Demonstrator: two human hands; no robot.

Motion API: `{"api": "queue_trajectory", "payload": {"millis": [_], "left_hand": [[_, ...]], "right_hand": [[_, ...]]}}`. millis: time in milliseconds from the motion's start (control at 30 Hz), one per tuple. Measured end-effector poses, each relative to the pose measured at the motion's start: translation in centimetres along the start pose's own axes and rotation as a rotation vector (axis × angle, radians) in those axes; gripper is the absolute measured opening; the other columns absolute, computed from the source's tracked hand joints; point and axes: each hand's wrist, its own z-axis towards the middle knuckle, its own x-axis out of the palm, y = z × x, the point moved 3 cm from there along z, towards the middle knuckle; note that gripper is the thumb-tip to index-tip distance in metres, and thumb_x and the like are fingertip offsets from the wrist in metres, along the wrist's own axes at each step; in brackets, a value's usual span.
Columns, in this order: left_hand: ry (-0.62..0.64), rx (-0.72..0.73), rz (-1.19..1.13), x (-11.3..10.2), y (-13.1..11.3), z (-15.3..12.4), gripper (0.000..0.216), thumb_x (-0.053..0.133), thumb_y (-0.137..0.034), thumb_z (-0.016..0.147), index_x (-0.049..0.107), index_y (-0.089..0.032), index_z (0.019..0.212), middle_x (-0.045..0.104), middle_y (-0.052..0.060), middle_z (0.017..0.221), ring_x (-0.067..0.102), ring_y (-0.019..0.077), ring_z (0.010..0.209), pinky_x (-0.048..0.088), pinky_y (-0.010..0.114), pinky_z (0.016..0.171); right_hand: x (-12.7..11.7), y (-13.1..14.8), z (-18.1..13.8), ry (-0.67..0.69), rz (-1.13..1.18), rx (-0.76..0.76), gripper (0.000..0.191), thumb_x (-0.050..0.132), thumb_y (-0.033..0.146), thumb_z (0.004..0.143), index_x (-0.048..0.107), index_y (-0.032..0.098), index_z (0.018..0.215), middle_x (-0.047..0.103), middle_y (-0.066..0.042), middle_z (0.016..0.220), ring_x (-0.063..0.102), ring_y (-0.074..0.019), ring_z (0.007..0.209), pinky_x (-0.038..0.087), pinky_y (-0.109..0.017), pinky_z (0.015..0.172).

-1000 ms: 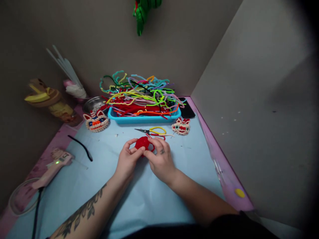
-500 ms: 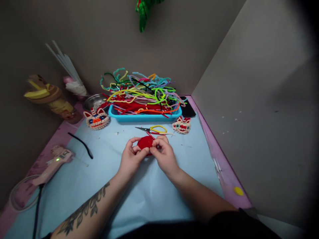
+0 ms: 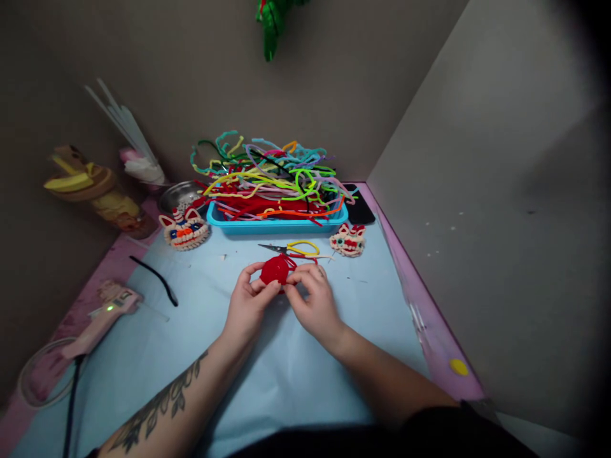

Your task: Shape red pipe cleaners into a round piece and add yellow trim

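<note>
A rounded red piece of coiled chenille stem is held up above the blue-covered table. My left hand grips its left side, thumb at the lower front and fingers behind. At its right edge, the thumb and fingers of my right hand are pinched together on a red strand of the same piece. A red loop of stem stands out at the upper right of the piece. Just beyond my hands lie yellow-handled scissors, with a red and white stem beside them.
A blue tray heaped with coloured chenille stems stands at the back. Lion-head ornaments flank it, one left, one right. A black phone lies behind. At left are a lit glue gun, a black stem and a metal bowl.
Both hands have shifted slightly left with the red piece. My right fingers have drawn a little away from its front, so more of the rounded face and the red loop shows.
</note>
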Motion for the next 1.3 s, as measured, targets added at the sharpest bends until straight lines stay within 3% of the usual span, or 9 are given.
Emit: {"api": "queue_trajectory", "payload": {"millis": [500,600,733,967,1300], "left_hand": [[-0.026,0.009,0.016,0.3,0.2,-0.2,0.058,0.083,-0.030,0.060,0.049,-0.020,0.106,0.073,0.001,0.072,0.065,0.0131,0.064,0.047,0.024,0.070],[-0.033,0.011,0.032,0.2,0.0,-0.3,0.057,0.082,-0.035,0.062,0.052,-0.021,0.108,0.070,-0.001,0.066,0.061,0.0123,0.058,0.044,0.022,0.060],[-0.046,0.012,0.066,-0.1,-0.4,-0.2,0.059,0.074,-0.043,0.071,0.052,-0.020,0.120,0.055,-0.008,0.049,0.046,0.0073,0.044,0.028,0.018,0.046],[-0.063,0.057,0.145,-0.2,-0.8,0.0,0.059,0.077,-0.035,0.067,0.051,-0.018,0.117,0.058,-0.007,0.052,0.045,0.0071,0.044,0.031,0.018,0.049],[-0.023,0.167,0.250,0.3,-0.9,-0.9,0.046,0.071,-0.031,0.075,0.049,-0.020,0.114,0.064,-0.005,0.060,0.047,0.0071,0.049,0.036,0.018,0.053]], "right_hand": [[0.5,0.0,0.1,-0.029,0.120,0.069,0.012,0.054,0.015,0.079,0.058,0.022,0.070,0.059,-0.002,0.081,0.056,-0.0190,0.088,0.045,-0.035,0.083],[0.4,-0.4,0.3,-0.019,0.165,0.093,0.010,0.056,0.017,0.080,0.060,0.022,0.072,0.060,-0.002,0.082,0.057,-0.0184,0.087,0.045,-0.035,0.084],[0.5,-1.7,0.6,-0.027,0.221,0.176,0.007,0.061,0.021,0.078,0.063,0.022,0.072,0.059,-0.003,0.089,0.058,-0.0187,0.093,0.045,-0.036,0.090],[1.0,-2.4,0.3,-0.027,0.204,0.239,0.005,0.067,0.025,0.075,0.064,0.022,0.072,0.057,-0.007,0.107,0.053,-0.0243,0.111,0.040,-0.044,0.100],[0.9,-2.2,0.1,-0.084,0.358,0.378,0.011,0.062,0.029,0.077,0.060,0.019,0.070,0.057,-0.009,0.105,0.056,-0.0228,0.106,0.042,-0.041,0.097]]}}
